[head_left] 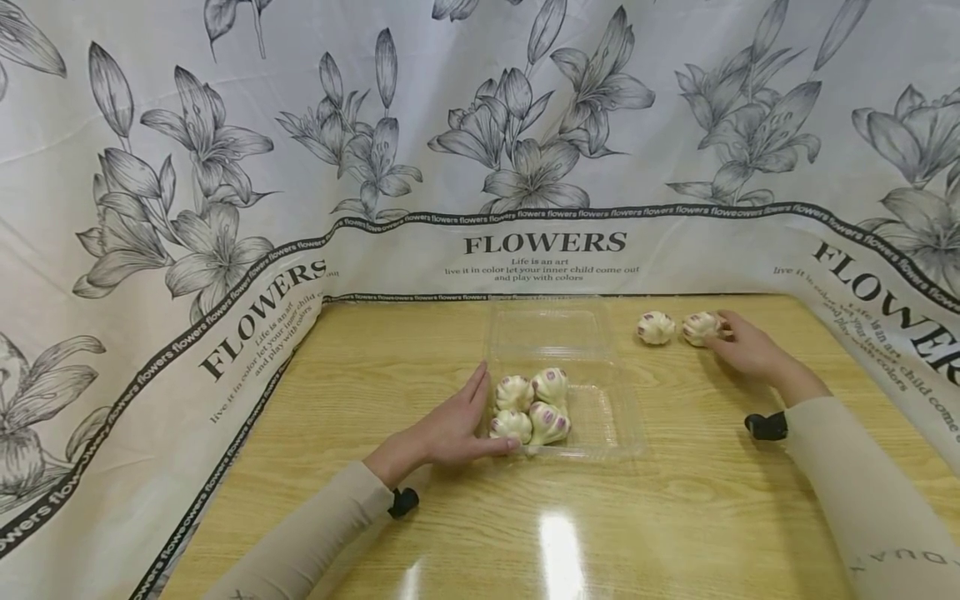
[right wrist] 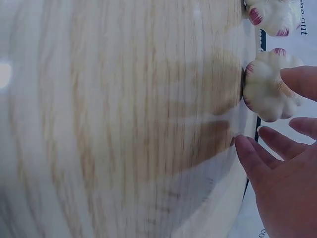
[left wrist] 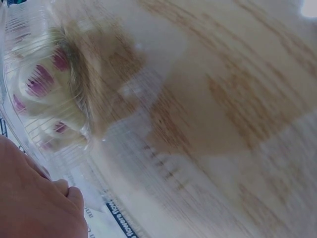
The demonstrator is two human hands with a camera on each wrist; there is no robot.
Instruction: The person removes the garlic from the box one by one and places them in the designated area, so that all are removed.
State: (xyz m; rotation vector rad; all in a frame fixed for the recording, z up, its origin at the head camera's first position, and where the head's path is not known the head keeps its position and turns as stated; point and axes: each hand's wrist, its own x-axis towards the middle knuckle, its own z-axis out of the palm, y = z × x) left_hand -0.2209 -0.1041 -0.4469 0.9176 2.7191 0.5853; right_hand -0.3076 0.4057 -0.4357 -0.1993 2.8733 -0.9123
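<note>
Four-part clusters aside, several garlic bulbs [head_left: 551, 422], whitish with purple patches, sit in the left half of a clear plastic clamshell container [head_left: 633, 417] with its lid [head_left: 551, 329] folded back. My left hand [head_left: 455, 423] rests against the container's left side, fingers extended along it and thumb at the front rim. In the left wrist view, bulbs [left wrist: 39, 82] show through the ribbed wall. My right hand [head_left: 746, 346] is at the right one of two loose garlic bulbs [head_left: 701, 328]. In the right wrist view, thumb and spread fingers stand around this bulb [right wrist: 270, 87].
Another loose garlic bulb [head_left: 656, 327] lies left of the right hand's one. All stand on a wood-grain table [head_left: 480, 533]. A white flower-printed cloth [head_left: 405, 250] hangs along the back and both sides.
</note>
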